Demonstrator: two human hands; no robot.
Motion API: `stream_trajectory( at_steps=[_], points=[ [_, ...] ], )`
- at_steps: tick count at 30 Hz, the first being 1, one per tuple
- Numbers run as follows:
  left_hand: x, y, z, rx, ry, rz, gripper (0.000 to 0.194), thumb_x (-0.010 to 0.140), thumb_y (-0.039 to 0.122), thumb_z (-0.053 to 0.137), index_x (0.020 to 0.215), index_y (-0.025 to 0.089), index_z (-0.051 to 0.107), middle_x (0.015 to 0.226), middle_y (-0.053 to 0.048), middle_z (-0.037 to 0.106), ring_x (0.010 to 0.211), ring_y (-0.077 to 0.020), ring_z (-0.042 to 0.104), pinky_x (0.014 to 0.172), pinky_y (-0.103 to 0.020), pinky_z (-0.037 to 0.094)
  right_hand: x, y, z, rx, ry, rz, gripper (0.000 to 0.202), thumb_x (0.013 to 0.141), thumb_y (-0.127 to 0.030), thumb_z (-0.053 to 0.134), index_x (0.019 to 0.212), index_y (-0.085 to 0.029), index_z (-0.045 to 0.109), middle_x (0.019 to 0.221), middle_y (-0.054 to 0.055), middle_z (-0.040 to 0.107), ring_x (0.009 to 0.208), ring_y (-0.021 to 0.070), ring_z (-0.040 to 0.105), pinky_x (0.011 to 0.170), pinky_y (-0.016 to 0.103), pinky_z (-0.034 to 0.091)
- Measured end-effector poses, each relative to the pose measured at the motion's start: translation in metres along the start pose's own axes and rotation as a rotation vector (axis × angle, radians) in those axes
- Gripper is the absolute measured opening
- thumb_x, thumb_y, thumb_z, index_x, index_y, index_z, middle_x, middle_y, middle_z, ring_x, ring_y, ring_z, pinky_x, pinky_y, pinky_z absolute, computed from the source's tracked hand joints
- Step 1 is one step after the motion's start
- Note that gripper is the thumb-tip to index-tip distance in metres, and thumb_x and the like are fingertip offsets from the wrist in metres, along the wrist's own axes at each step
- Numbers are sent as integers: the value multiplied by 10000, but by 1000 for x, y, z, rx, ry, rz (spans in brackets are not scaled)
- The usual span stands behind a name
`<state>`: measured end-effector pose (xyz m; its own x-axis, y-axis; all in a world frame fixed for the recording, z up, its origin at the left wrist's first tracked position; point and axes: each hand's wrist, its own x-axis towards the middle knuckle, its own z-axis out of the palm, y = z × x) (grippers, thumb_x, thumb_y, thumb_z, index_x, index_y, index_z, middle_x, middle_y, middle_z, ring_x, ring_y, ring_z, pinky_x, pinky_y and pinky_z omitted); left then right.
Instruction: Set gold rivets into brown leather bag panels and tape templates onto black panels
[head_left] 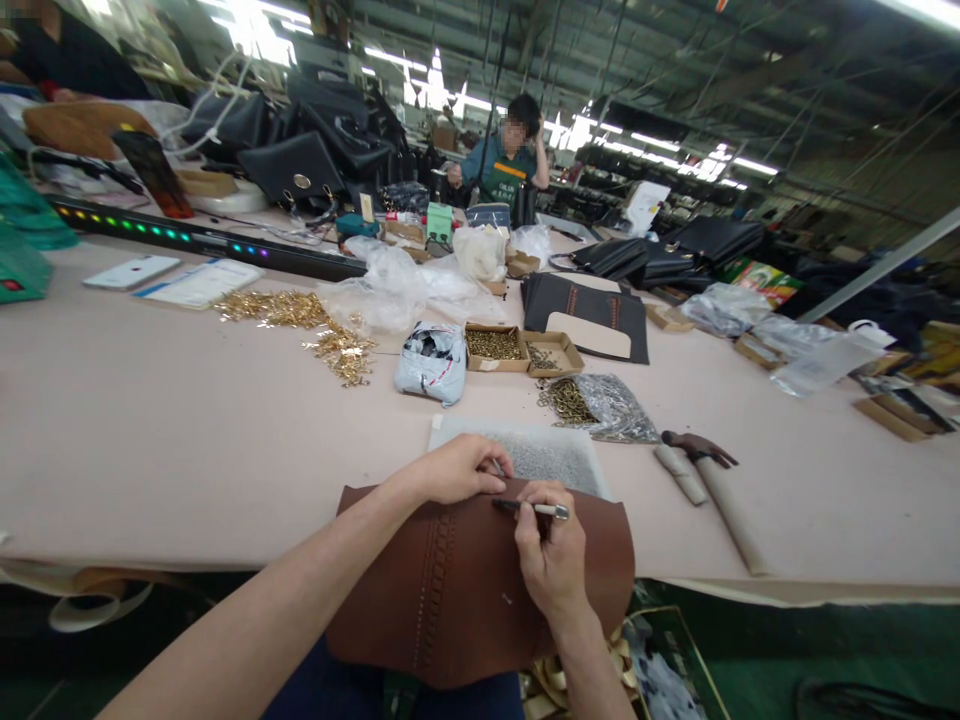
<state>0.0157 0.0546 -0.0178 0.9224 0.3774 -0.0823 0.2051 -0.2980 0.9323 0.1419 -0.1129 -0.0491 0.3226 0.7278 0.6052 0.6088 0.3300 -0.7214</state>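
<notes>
A brown leather panel [480,610] with a stitched, laced band [439,590] lies over the table's front edge and down onto my lap. My left hand [469,468] is closed at the panel's far edge, fingers curled and thumb on the leather; its fingertips are partly hidden. In my right hand [553,555] I grip a pen [555,511] with a pale barrel and silver end. Its dark tip points left, at the leather close to my left thumb. Behind the panel's far edge lies a whitish, speckled slab [540,450], partly covered by the leather.
Beyond are a plastic bag [431,362], cardboard trays of small metal parts [495,345], a bag of brass rings [600,405] and gold-coloured pieces [289,310]. A hammer [720,490] lies at right. Dark bag panels [585,315] lie farther back; a co-worker [506,160] sits opposite.
</notes>
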Motion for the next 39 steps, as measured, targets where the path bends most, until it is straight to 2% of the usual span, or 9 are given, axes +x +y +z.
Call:
stream_trajectory(
  at_steps=[9, 15, 21, 29, 34, 36, 39],
  points=[
    [0, 1, 4, 109, 75, 4, 167, 779, 175, 758, 945, 165, 764, 834, -31, 772, 782, -183, 687, 707, -239, 480, 1, -2, 0, -21, -66, -3, 117, 964, -141, 540, 1003, -252, 538, 938, 18, 580, 868, 192, 588, 814, 331, 477],
    [-4, 15, 5, 268, 94, -19, 160, 813, 110, 688, 938, 160, 773, 853, -31, 777, 790, -173, 686, 720, -238, 467, 4, -4, -1, -61, -149, -9, 81, 995, -163, 512, 1009, -242, 526, 949, 24, 561, 875, 191, 582, 820, 327, 478],
    [-10, 25, 10, 370, 159, -56, 127, 784, 94, 677, 837, 177, 758, 743, -15, 742, 719, -172, 663, 646, -241, 427, 14, -16, -6, -92, -272, -8, 58, 1041, -192, 466, 1045, -230, 510, 993, 44, 559, 909, 194, 592, 846, 328, 488],
    [-18, 32, 20, 544, 255, -100, 68, 834, 163, 687, 830, 200, 744, 804, -72, 727, 839, -256, 669, 698, -312, 436, 27, -22, -9, -183, -404, -16, 56, 1054, -216, 445, 1034, -224, 496, 994, 52, 559, 881, 208, 578, 820, 335, 475],
    [-30, 27, 25, 647, 313, 29, 185, 868, 87, 558, 799, 192, 693, 901, -84, 697, 988, -271, 614, 830, -346, 467, 34, -25, -8, -193, -454, -5, 56, 1045, -197, 458, 1074, -216, 502, 1009, 55, 573, 904, 216, 592, 833, 342, 483],
    [-37, 24, 30, 604, 340, 92, 245, 846, 26, 496, 839, 188, 679, 938, -74, 692, 998, -249, 602, 882, -345, 466, 37, -27, -7, -198, -467, -3, 56, 1047, -196, 456, 1070, -214, 504, 1003, 53, 573, 898, 216, 597, 834, 347, 489],
    [-48, 23, 40, 448, 344, 84, 226, 822, 31, 509, 891, 190, 654, 914, -50, 685, 902, -215, 618, 822, -316, 474, 40, -28, -7, -210, -483, -15, 55, 1052, -198, 451, 1041, -218, 501, 991, 48, 573, 889, 213, 601, 824, 347, 495]
  ],
)
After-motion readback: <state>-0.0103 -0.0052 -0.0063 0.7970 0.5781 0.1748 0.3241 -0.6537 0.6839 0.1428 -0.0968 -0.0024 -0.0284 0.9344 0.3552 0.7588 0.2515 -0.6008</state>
